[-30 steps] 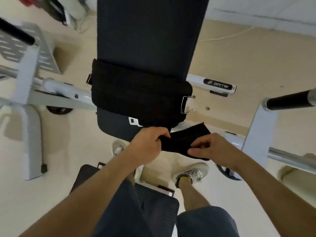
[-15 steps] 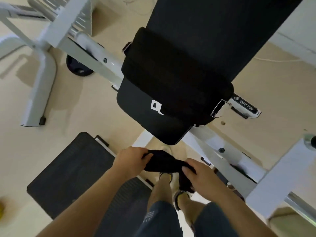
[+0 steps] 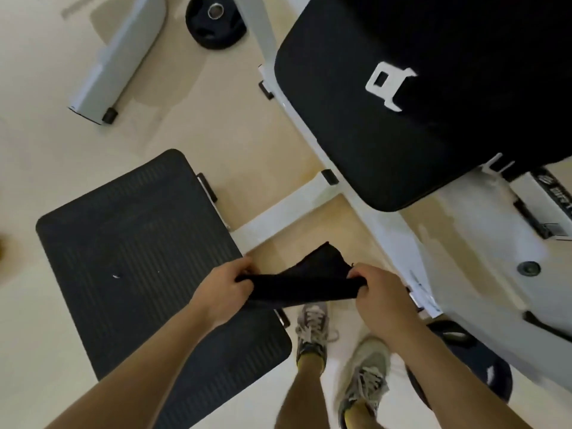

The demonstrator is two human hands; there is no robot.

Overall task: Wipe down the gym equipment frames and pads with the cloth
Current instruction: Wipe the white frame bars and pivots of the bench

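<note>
A black cloth (image 3: 305, 281) is stretched between my two hands above the floor. My left hand (image 3: 224, 289) grips its left end and my right hand (image 3: 379, 294) grips its right end; one corner of the cloth sticks up. Above and to the right is the black bench pad (image 3: 387, 134) with a white logo, resting on the white machine frame (image 3: 312, 125). Both hands are well below the pad and apart from it.
A black ribbed foot plate (image 3: 139, 258) lies at lower left, joined to the frame by a white bar (image 3: 288, 212). A white frame leg (image 3: 120, 54) and a black weight plate (image 3: 215, 21) are at the top. My shoes (image 3: 312, 329) stand below the cloth.
The view has tilted down and nearer to the floor, so the pad has shifted up and right. My hands have moved apart and pulled the bunched cloth out flat between them.
</note>
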